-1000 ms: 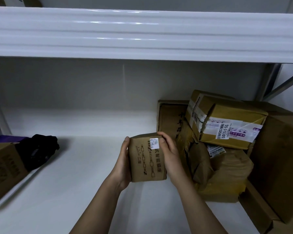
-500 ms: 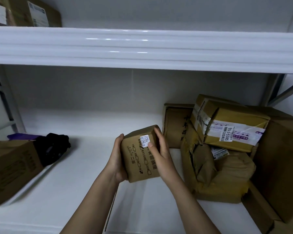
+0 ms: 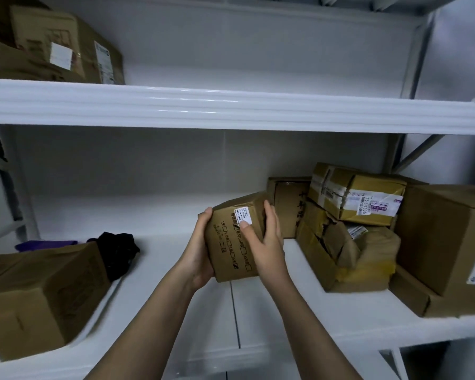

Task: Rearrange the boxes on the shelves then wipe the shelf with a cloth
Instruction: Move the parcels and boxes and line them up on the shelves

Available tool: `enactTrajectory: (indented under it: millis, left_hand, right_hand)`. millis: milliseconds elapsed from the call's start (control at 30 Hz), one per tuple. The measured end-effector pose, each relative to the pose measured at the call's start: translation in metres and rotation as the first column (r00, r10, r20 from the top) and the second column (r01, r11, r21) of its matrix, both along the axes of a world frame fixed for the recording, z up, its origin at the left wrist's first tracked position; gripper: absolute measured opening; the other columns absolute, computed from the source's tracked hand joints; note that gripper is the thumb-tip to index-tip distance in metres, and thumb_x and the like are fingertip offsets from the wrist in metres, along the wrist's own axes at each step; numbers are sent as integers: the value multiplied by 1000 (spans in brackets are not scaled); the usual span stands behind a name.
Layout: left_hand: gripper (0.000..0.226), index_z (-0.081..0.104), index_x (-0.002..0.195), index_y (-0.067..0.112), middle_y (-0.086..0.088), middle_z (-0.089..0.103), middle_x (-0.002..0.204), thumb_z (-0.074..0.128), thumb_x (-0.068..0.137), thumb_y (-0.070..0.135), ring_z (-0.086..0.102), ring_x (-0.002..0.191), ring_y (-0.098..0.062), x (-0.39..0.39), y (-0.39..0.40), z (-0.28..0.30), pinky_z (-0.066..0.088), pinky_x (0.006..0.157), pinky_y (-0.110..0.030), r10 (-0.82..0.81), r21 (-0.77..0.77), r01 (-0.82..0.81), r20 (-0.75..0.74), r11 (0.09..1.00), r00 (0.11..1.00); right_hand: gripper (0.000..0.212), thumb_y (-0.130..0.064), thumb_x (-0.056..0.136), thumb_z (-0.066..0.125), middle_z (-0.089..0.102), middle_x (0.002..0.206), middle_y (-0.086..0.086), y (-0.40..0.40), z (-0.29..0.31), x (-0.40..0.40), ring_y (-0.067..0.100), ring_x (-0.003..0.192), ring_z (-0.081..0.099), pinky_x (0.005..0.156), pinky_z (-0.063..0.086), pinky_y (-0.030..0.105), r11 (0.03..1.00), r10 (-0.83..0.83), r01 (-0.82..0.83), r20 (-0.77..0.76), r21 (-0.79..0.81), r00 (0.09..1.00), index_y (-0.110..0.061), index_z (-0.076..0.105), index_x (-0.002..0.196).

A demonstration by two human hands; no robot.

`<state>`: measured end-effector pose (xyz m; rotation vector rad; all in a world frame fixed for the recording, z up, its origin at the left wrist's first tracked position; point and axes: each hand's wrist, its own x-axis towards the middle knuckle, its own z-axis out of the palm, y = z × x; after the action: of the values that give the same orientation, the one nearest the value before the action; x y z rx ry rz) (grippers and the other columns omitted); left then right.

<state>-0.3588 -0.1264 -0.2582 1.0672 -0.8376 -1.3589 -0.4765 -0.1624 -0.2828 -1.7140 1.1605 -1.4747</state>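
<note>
— Nearest? Held a small box (image 3: 235,237) between both hands above the white shelf (image 3: 299,303), left hand (image 3: 198,259) wrapped round its left edge, right hand (image 3: 263,242) clasped over the front and right side.

— Farther back? Stacked boxes (image 3: 354,226) to the right, a big carton (image 3: 39,294) left, a black cloth (image 3: 117,250) just behind that.

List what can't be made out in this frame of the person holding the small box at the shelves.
Head view only:
- Small brown cardboard box: its sides under the left hand and right hand are covered.
- Black crumpled cloth: partly hidden behind the large cardboard box on the left, itself blurred and cut by the frame edge.
- Big box at far right: cut off by the edge.
- Small box's white label: print too small.
</note>
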Motion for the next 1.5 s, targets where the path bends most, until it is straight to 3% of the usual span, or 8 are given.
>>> enactTrajectory:
  millis: [100,267,433,667,833,1067,1200,1500]
  left_hand:
    - [51,76,87,34,-1,74,97,37,88,67,67,97,-23,19,22,10,48,92,-49,-78,-44,80,61,996,995]
    - [49,62,117,38,10,71,108,43,85,69,64,107,-14,31,46,29,47,96,-48,-129,-126,161,227,979,965]
    - [47,54,125,40,12,68,113,47,86,65,63,107,-13,10,66,53,48,96,-47,-207,-206,277,304,939,930]
    - [34,53,121,35,11,71,104,53,90,49,68,91,-6,-46,87,89,56,77,-31,-348,-318,447,322,836,881]
    - [40,53,126,27,4,71,109,58,90,42,68,99,-10,-83,95,116,54,85,-30,-451,-393,544,309,741,837]
    - [51,53,131,20,-2,68,118,59,87,46,64,109,-15,-103,102,150,49,97,-38,-508,-513,571,274,641,817]
    - [59,51,134,20,-1,65,123,55,84,52,61,115,-14,-96,103,167,45,102,-39,-456,-593,532,291,604,841]
    - [48,47,133,30,7,65,121,49,90,50,61,111,-8,-58,100,203,48,98,-37,-94,-716,321,339,620,936]
  right_hand:
    - [81,-70,74,45,12,155,-19,28,10,16,10,143,17,114,26,51,998,-63,63,30,-18,998,-49,13,146]
    - [81,-65,78,46,14,156,-13,66,35,22,11,143,18,113,26,52,982,-172,177,66,-67,983,-44,13,148]
    - [79,-65,79,48,16,156,-10,99,59,-2,13,143,20,113,28,51,944,-286,299,109,-137,952,-43,15,147]
    - [76,-57,84,53,20,155,-6,140,89,-54,16,142,22,114,26,49,850,-449,494,238,-185,861,-38,18,148]
    - [81,-61,77,47,20,155,-7,163,111,-81,13,143,19,115,24,48,747,-541,618,316,-244,779,-37,18,149]
    - [82,-65,77,45,18,156,-8,179,140,-94,9,144,15,116,22,49,629,-507,647,404,-432,762,-37,16,149]
    - [76,-57,84,47,17,157,-6,173,157,-89,8,145,15,116,22,50,586,-436,603,417,-541,798,-35,15,149]
    - [78,-57,84,47,22,155,-5,131,205,-65,9,143,21,116,26,45,692,-199,375,336,-617,921,-30,16,150]
